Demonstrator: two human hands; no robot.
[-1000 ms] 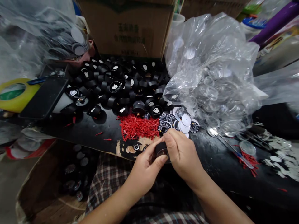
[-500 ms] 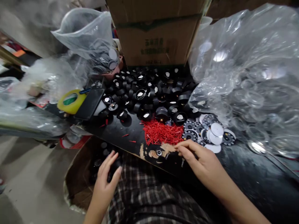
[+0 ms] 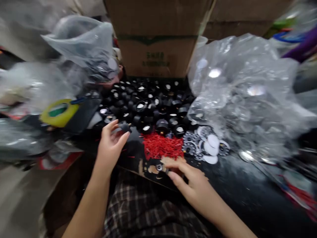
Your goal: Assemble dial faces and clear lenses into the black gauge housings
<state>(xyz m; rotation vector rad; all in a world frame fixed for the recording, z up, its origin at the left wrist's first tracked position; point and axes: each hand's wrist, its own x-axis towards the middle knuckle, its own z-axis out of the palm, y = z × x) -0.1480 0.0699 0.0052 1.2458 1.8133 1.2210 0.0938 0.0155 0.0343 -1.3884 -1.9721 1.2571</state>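
My left hand (image 3: 110, 142) is raised over the near left part of the bench. Its thumb and fingers pinch a small black round case (image 3: 125, 127) with a brassy stub on it. On the worn patch near the bench edge, my right hand (image 3: 192, 181) is closed at the fingertips. Something small and dark shows there, too blurred to name. Just left of those fingertips is a small ring-shaped metal piece (image 3: 159, 167). Beyond it lies a heap of thin red plastic pointers (image 3: 162, 145). Printed black-and-white dial discs (image 3: 190, 147) and plain white discs (image 3: 210, 159) overlap to its right.
Many black round cases (image 3: 162, 125) crowd the bench before a cardboard box (image 3: 156, 56). Clear plastic bags (image 3: 237, 99) bulge at right, another bag (image 3: 81, 43) at back left. Yellow tape (image 3: 47, 115) lies left. A bin (image 3: 59, 198) stands below the bench.
My left hand has risen from above the bin to the bench and now holds a black round case. My right hand stays by the ring-shaped metal piece. The view has shifted right.
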